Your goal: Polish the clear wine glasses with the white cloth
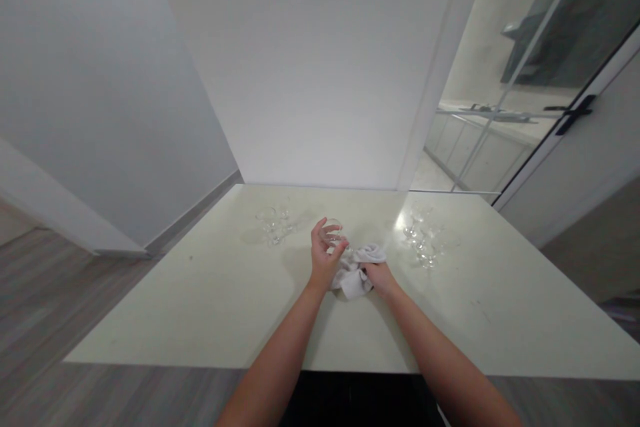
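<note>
My left hand is wrapped round the bowl of a clear glass, which looks like a stemmed glass and is held tilted just above the table. A crumpled white cloth bunches up beside it. My right hand grips this cloth, its fingers largely hidden in the folds. The cloth sits against the lower end of the glass, whose stem and foot I cannot make out clearly.
Several clear glasses stand to the left on the pale table. More clear glasses are grouped to the right. A white wall rises behind the table, with a glass-paned door at the right.
</note>
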The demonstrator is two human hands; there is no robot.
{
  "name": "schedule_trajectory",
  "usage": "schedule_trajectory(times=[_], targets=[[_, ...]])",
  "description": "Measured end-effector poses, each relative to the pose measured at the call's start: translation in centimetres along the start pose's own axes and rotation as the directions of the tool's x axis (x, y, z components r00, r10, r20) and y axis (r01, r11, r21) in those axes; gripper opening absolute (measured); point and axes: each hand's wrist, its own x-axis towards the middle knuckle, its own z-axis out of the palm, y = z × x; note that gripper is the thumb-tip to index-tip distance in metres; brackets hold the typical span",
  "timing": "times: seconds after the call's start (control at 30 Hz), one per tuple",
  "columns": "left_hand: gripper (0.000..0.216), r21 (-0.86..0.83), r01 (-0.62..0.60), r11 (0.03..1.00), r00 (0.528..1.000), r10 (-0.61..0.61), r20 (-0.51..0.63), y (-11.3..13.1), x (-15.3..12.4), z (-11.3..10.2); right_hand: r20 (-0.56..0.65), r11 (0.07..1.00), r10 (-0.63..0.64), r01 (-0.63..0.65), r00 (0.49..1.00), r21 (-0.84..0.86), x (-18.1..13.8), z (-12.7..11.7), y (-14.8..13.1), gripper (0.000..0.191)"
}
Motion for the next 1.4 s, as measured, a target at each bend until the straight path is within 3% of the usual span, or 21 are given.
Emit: schedule_trajectory(times=[0.13,0.27,0.4,0.5,0.63,0.83,0.93,1.03,1.13,1.27,1.4], targets=[[0.071,0.053,-0.035,0.998,0.999,0.036,-0.017,-0.4,0.2,-0.1,0.040,0.997,-0.005,0.008,0.999,-0.078,0.1,-0.1,0.1,0.005],[0.071,0.143,-0.054,0.988,0.998,0.057,-0.020,-1.2,0.5,-0.2,0.196,0.988,0.021,0.009,0.980,-0.154,-0.4,-0.1,-0.2,0.010],[0.072,0.220,-0.008,0.975,1.000,0.001,0.029,-2.4,0.7,0.3,0.439,0.978,0.135,-0.047,0.888,-0.204,-1.2,0.0,-1.2,0.015],[0.071,0.244,0.031,0.969,0.996,-0.051,0.077,-3.4,0.9,1.0,0.574,0.981,0.138,-0.031,0.807,-0.193,-1.7,0.0,-1.8,0.018],[0.064,0.250,0.065,0.966,0.980,-0.108,0.166,-4.6,2.2,2.4,0.565,0.963,0.221,-0.085,0.795,-0.257,-2.1,-0.3,-2.0,0.026],[0.060,0.283,0.087,0.955,0.949,-0.165,0.268,-6.4,5.5,5.7,0.690,0.949,0.306,-0.157,0.656,-0.272,-2.4,-0.5,-1.9,0.032],[0.060,0.297,0.113,0.948,0.916,-0.216,0.339,-7.7,6.5,7.6,0.703,0.957,0.288,-0.178,0.650,-0.228,-2.3,-0.4,-2.0,0.035],[0.062,0.362,0.117,0.925,0.854,-0.280,0.440,-8.9,6.5,8.7,0.720,0.966,0.256,-0.188,0.644,-0.176,-2.2,-0.2,-2.3,0.039],[0.061,0.468,0.018,0.883,0.814,-0.285,0.506,-9.6,5.7,8.4,0.733,0.965,0.259,-0.193,0.629,-0.175,-2.1,-0.2,-2.4,0.041],[0.047,0.567,-0.208,0.797,0.829,-0.164,0.534,-9.6,4.8,7.4,0.756,0.960,0.280,-0.187,0.592,-0.209,-1.9,-0.3,-1.8,0.041],[0.026,0.560,-0.436,0.705,0.737,-0.078,0.672,-9.0,4.8,7.1,0.735,0.947,0.321,-0.181,0.597,-0.267,-1.7,-0.4,-1.3,0.040]])
